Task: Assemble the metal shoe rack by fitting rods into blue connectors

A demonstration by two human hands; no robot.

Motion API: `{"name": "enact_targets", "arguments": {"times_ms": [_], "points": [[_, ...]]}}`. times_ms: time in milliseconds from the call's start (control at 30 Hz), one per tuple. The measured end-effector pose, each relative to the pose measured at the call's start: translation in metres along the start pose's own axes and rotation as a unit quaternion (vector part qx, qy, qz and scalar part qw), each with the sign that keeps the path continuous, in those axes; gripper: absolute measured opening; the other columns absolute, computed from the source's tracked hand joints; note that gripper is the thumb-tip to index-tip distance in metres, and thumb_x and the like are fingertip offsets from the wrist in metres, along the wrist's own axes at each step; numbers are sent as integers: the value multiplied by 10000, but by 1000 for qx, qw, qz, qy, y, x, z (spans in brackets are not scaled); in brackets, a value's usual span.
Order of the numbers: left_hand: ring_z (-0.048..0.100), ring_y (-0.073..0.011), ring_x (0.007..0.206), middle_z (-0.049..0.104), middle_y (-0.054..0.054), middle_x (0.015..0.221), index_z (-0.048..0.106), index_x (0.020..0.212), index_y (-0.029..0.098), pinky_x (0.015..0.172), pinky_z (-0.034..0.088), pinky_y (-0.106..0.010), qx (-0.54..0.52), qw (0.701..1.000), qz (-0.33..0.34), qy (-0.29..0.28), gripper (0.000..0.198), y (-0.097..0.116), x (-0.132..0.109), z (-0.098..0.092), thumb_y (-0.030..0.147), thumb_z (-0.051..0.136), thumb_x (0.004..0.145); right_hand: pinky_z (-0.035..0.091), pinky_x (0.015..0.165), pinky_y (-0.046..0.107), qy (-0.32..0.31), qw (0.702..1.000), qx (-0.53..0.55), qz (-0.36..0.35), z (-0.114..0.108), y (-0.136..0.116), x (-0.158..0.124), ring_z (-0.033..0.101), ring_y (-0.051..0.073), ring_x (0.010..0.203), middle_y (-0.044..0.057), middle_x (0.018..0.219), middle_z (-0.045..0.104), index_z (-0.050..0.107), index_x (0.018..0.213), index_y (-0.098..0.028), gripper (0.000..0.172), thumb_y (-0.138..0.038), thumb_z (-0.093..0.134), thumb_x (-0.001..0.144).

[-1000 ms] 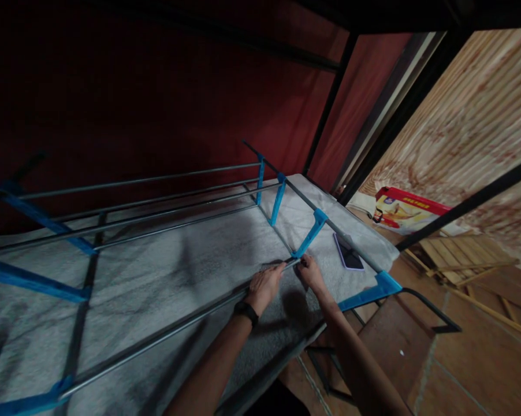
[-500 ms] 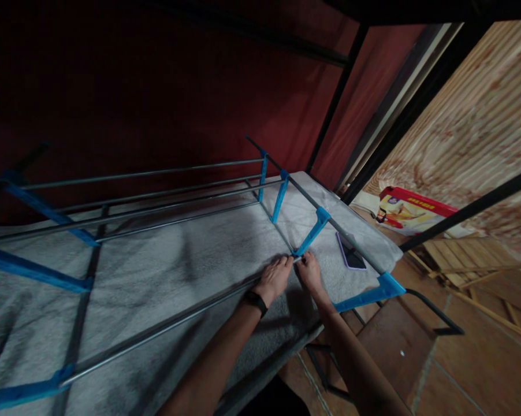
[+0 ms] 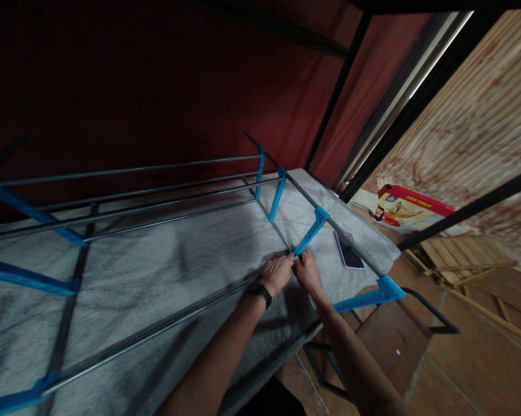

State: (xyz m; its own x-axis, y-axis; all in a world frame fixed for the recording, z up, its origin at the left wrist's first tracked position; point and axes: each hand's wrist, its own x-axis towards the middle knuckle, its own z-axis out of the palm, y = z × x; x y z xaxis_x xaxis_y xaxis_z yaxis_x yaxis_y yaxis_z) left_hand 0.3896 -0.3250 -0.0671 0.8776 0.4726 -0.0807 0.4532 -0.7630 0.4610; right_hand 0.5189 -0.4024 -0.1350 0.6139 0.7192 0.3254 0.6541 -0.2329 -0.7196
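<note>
A rack frame of grey metal tubes and blue plastic brackets lies on a grey blanket (image 3: 156,277). My left hand (image 3: 278,271), with a dark band at its wrist, is closed around the end of the near long metal tube (image 3: 165,323). That end meets the foot of a blue bracket (image 3: 311,231). Close beside it, my right hand (image 3: 306,270) pinches at the same joint, fingers on the bracket's foot. Fingers partly hide the joint, so I cannot tell how deep the tube sits. Another blue bracket (image 3: 368,297) sticks out near my right forearm.
A phone (image 3: 350,252) lies on the blanket under the upper cross tube (image 3: 301,189). Dark metal posts (image 3: 338,98) stand around the bed. On the tiled floor to the right are a red and yellow box (image 3: 412,208), a wooden folding piece (image 3: 464,258) and a chair (image 3: 399,329).
The view has shifted slightly, so the frame's left end sits further left. My left fingertips have come closer to the bracket's foot; my right hand stays at the joint.
</note>
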Motion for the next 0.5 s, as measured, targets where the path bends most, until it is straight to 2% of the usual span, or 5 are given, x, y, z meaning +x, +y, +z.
{"name": "enact_targets", "arguments": {"times_ms": [267,500], "points": [[667,-226,1002,701,-60,1129,549,1270,290,856,496,-335,-18,1000,-15,5,357,-4,5,0,255,336,987,472,891,362,-13,1000,5,13,-3,-4,2,581,224,941,99,1006,629,624,951,-183,176,-239,494,847],[663,-230,1006,701,-54,1128,551,1293,313,869,495,-348,-17,1000,-20,6,376,-4,4,0,264,345,982,467,923,384,-10,1000,-8,10,-5,-6,2,585,241,980,117,1059,636,644,989,-176,207,-242,505,851]]}}
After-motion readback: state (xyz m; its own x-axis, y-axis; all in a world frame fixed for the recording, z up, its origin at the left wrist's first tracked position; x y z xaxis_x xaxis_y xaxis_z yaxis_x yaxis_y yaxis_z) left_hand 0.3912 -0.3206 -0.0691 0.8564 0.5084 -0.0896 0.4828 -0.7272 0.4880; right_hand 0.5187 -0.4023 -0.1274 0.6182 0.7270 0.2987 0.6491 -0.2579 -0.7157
